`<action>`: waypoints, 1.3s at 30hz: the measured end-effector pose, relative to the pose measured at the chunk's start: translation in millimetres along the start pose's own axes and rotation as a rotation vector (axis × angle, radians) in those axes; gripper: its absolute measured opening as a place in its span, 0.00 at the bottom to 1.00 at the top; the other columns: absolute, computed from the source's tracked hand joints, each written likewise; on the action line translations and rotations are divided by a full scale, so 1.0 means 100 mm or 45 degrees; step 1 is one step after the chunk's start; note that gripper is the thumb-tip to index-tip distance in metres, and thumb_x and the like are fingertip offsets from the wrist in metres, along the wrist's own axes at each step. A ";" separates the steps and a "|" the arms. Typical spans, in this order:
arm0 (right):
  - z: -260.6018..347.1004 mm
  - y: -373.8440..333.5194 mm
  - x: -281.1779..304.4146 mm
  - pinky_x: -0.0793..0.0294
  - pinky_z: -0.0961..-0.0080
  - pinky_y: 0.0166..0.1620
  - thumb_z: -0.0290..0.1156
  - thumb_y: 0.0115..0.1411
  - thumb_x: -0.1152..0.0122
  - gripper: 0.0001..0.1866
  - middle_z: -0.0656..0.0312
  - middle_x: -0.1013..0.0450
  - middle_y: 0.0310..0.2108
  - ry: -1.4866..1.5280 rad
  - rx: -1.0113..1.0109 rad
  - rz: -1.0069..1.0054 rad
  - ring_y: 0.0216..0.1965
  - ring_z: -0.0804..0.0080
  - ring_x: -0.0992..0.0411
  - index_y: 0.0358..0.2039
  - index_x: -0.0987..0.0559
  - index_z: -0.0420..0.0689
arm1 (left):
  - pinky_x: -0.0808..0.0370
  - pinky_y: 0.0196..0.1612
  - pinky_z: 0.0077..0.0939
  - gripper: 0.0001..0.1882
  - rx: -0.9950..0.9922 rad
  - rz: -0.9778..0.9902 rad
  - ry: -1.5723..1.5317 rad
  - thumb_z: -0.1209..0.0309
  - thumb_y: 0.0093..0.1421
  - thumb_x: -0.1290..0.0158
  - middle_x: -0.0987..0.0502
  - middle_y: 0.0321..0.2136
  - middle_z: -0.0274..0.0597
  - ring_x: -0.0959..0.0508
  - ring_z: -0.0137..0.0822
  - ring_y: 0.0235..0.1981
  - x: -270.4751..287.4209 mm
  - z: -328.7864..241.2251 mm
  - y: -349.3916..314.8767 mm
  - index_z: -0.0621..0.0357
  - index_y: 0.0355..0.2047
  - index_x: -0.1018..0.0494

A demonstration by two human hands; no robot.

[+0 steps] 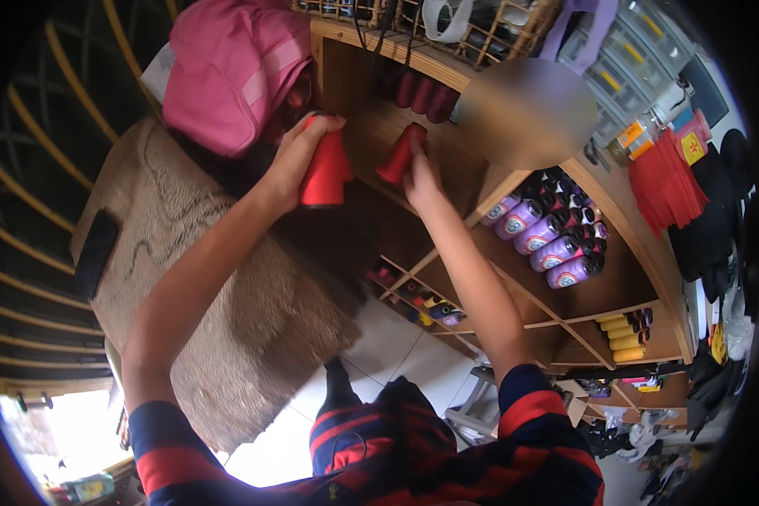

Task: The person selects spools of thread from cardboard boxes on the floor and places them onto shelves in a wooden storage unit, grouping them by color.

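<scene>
Near the frame's top centre, the left hand (293, 156) is gripping a red cone (325, 173); the right hand (420, 173) is holding another cone (399, 154) at the wooden shelf (481, 181); seating each upright seems wise

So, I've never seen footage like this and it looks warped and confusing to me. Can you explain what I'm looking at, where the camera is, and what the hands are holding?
There is no machine here: these are a person's own two bare arms. The single picture comes from a wide fisheye camera worn on the person's head, looking down, so straight edges bend toward the rim. The striped sleeves at the bottom are the person's own.

The left hand grips a red cone of thread. The right hand holds a second red cone against a wooden shelf unit. Its compartments hold more spools: purple ones, yellow ones and dark red ones. A pink bag sits above the left hand, and a brown woven mat lies to the left.
</scene>
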State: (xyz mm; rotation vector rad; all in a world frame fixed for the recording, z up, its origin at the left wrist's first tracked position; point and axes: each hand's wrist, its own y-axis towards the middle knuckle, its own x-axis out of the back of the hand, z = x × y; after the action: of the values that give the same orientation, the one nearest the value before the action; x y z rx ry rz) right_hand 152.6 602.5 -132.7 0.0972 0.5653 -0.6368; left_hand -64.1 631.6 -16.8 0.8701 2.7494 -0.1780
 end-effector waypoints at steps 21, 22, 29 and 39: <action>-0.21 1.95 -0.47 0.28 0.63 0.44 0.44 0.47 0.31 0.27 0.45 0.25 0.35 -1.695 1.022 -0.422 0.39 0.49 0.27 0.40 0.24 0.34 | 0.26 0.33 0.28 0.21 0.170 0.187 -0.437 0.58 0.57 0.50 0.29 0.32 0.40 0.27 0.32 0.30 0.22 -0.04 -0.03 0.59 0.44 0.32; -0.17 1.90 -0.43 0.28 0.64 0.43 0.44 0.48 0.32 0.27 0.47 0.25 0.35 -1.603 1.041 -0.431 0.39 0.52 0.26 0.41 0.24 0.35 | 0.26 0.33 0.28 0.21 0.165 0.189 -0.462 0.58 0.57 0.50 0.29 0.32 0.40 0.26 0.32 0.30 0.19 -0.04 -0.02 0.59 0.44 0.32; 0.27 -0.45 -0.75 0.25 0.72 0.36 0.46 0.64 0.49 0.21 0.59 0.26 0.37 -0.339 -0.159 0.471 0.36 0.72 0.25 0.45 0.28 0.40 | 0.27 0.36 0.28 0.19 0.083 0.158 -0.475 0.59 0.59 0.50 0.29 0.34 0.40 0.27 0.31 0.33 0.31 -0.03 0.00 0.59 0.44 0.32; 0.19 -0.61 -0.41 0.28 0.72 0.47 0.32 0.56 0.36 0.31 0.54 0.28 0.45 -0.464 0.031 0.451 0.43 0.70 0.28 0.56 0.39 0.38 | 0.29 0.44 0.35 0.20 -0.110 -0.020 -0.246 0.60 0.59 0.49 0.33 0.43 0.42 0.31 0.37 0.44 0.29 -0.01 0.00 0.58 0.46 0.34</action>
State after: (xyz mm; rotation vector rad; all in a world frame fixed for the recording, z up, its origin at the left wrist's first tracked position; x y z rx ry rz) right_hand 98.5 570.2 -89.7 0.0984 0.1795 -0.3041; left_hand -87.2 647.3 -24.2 0.7663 2.5648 -0.1370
